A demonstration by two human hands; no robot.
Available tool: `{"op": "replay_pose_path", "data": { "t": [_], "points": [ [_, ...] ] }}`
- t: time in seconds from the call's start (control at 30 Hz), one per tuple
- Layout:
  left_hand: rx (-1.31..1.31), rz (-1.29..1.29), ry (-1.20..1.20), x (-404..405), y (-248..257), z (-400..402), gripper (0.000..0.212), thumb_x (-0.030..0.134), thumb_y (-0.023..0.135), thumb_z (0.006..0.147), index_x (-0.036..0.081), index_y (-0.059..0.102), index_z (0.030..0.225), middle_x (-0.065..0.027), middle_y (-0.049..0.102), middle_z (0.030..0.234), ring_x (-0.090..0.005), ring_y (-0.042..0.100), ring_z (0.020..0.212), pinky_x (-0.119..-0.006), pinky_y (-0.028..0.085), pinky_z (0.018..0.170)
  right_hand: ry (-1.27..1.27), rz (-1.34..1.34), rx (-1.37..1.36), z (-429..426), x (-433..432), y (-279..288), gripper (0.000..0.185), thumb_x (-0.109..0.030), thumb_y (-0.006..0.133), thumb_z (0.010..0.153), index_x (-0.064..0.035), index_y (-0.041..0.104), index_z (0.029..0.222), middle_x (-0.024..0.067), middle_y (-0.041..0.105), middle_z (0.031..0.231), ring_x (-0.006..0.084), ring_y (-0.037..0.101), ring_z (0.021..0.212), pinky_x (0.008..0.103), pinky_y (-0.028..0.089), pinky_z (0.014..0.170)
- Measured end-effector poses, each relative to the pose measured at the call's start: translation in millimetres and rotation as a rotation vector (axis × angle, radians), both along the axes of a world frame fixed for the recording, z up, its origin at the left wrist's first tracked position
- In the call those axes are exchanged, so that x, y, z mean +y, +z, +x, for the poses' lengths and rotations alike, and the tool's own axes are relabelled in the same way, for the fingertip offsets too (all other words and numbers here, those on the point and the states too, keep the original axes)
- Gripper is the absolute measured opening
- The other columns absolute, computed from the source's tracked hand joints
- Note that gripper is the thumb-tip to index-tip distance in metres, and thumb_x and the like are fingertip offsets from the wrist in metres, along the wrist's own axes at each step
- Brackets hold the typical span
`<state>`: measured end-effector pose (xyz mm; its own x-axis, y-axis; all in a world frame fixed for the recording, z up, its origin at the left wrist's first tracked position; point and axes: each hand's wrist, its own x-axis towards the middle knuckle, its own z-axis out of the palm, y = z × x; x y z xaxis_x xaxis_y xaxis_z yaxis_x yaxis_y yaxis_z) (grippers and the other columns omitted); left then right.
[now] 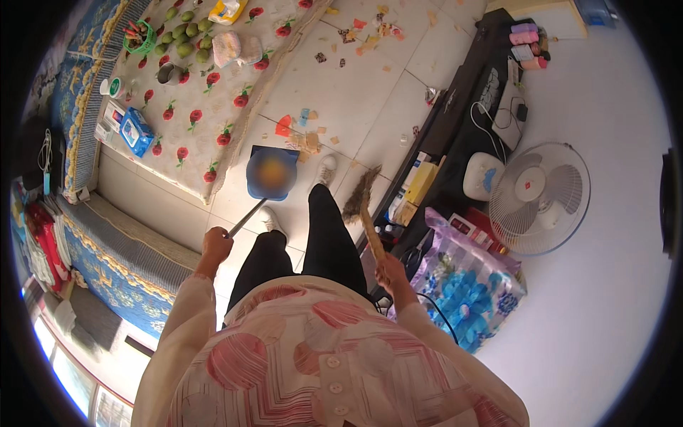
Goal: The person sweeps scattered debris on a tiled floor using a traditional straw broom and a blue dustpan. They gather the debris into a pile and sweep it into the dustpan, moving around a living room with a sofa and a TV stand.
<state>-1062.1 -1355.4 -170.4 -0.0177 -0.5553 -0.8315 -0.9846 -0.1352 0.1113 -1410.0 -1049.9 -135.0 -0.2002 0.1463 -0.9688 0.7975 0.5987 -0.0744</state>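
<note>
My left hand [217, 244] grips the metal handle of a blue long-handled dustpan [255, 184]. The pan rests on the tiled floor in front of my left shoe, and what lies inside is blurred, showing only yellow-orange. In my right hand [390, 272] is the pale handle of a straw broom [356, 200], its brown bristles just right of my right shoe. Torn paper scraps [307, 144] and a red piece [283, 125] lie beyond the pan's dark front edge. More litter [373, 36] is scattered farther off on the tiles.
Left stands a table with a rose-print cloth [197, 155], bearing green fruit [184, 34], a metal cup [169, 73] and a blue wipes pack [136, 132]. Along the right runs a dark low cabinet [448, 115] with a fan [539, 197]. A blue patterned sofa [122, 272] sits left.
</note>
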Motion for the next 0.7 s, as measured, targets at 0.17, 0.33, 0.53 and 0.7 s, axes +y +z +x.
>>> {"op": "replay_pose_path", "data": {
  "t": [0.17,0.33,0.53,0.7],
  "points": [
    [-0.023,-0.02,-0.014,2.9,13.0,-19.2,0.021,0.016,0.059,0.07,0.004,0.064,0.087,-0.0179,0.063,0.085,-0.0313,0.06,0.083,-0.038,0.047,0.077,-0.257,-0.046,-0.068,-32.1,-1.0,-29.9,0.01,-0.015,0.052,0.08,-0.008,0.049,0.085,0.0038,0.045,0.056,0.0163,0.047,0.04,0.0234,0.037,0.03],
    [-0.031,-0.078,-0.052,0.5,27.7,-37.1,0.024,0.014,0.058,0.071,0.003,0.063,0.091,-0.02,0.062,0.084,-0.0327,0.06,0.083,-0.038,0.046,0.077,-0.378,-0.185,-0.217,-90.7,-100.8,-93.3,0.007,-0.005,0.049,0.075,-0.0056,0.042,0.075,0.0024,0.037,0.052,0.013,0.037,0.036,0.0216,0.028,0.029],
    [-0.087,-0.084,-0.007,22.3,39.1,-57.8,0.021,0.013,0.058,0.071,0.003,0.063,0.089,-0.02,0.062,0.086,-0.0338,0.059,0.085,-0.039,0.046,0.076,0.051,-0.337,-0.058,-114.9,-120.0,-34.9,0.008,-0.009,0.049,0.079,-0.0065,0.046,0.085,0.0034,0.042,0.055,0.0122,0.04,0.036,0.0217,0.029,0.029],
    [-0.093,-0.103,-0.009,37.2,49.6,-67.3,0.018,0.013,0.057,0.071,0.002,0.062,0.086,-0.0202,0.061,0.085,-0.0349,0.059,0.084,-0.04,0.046,0.075,0.201,-0.128,0.084,-113.5,-55.6,0.5,0.015,-0.016,0.053,0.082,-0.0072,0.05,0.093,0.0049,0.044,0.053,0.013,0.043,0.036,0.0244,0.029,0.027]
  ]
}}
